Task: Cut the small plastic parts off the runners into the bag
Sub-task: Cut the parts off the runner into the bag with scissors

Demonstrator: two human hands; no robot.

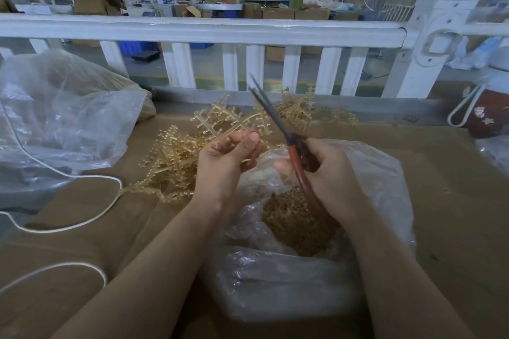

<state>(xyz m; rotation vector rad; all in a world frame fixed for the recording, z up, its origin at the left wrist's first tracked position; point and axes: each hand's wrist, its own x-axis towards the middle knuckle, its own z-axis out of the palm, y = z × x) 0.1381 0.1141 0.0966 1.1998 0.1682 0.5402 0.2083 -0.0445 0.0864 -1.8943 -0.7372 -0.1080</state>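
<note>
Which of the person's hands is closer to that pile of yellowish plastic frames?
Left. The left hand is right against the runner pile, while the right hand holds the scissors over the bag.

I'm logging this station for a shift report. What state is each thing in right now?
Scissors: blades slightly apart, pointing up, not cutting.
Right hand: grips the scissors' red handles.
Left hand: pinches a runner piece above the bag.
Bag: open, partly filled with cut parts.
Runner pile: loose on the table, uncut.
Large bag: crumpled, at left.
</note>
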